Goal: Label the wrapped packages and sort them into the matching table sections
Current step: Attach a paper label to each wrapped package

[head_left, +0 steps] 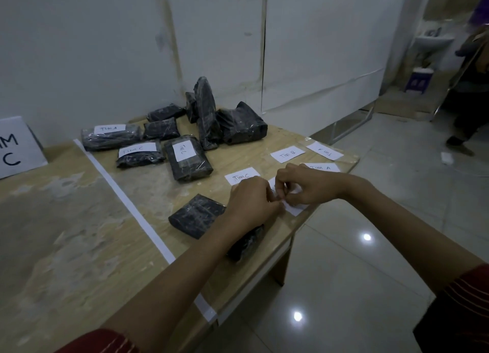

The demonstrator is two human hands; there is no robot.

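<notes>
The wooden bench (66, 220) is split by a white tape strip (127, 201) running from back to front. A standing sign reading "TIM C" (16, 146) marks the left section.

Right of the strip, at the back, lies a heap of unlabelled black wrapped packages (238, 125). In front of it are three labelled ones: a "Tim A" package (111, 136) and two "Tim C" packages (139, 154) (188, 158). None of them sits in the sign's section yet.

Nearer the person, a bare package (195, 216) lies flat beside the left wrist. Another dark package (246, 242) shows under that forearm at the bench edge.

Loose slips lie by the right edge: "Tim B" (287, 154), two "Tim A" (325, 151) (321, 167) and "Tim C" (242, 176).

The left hand (251, 201) and right hand (304, 184) meet over a paper label (293, 207) at the bench's front corner. The fingers of both are curled and pinch it. Its writing is hidden.

The likely risks:
- **Tearing or folding:** the thin slip could tear or fold onto itself if the two pinches pull unevenly.
- **Dropping:** worked so close to the corner, it could fall to the floor.
- **Knocking a package off:** the left forearm could nudge the edge package off the bench.
- **Mislabelling:** with several similar slips nearby, a wrong name on the bare package would send it to the wrong section.
</notes>
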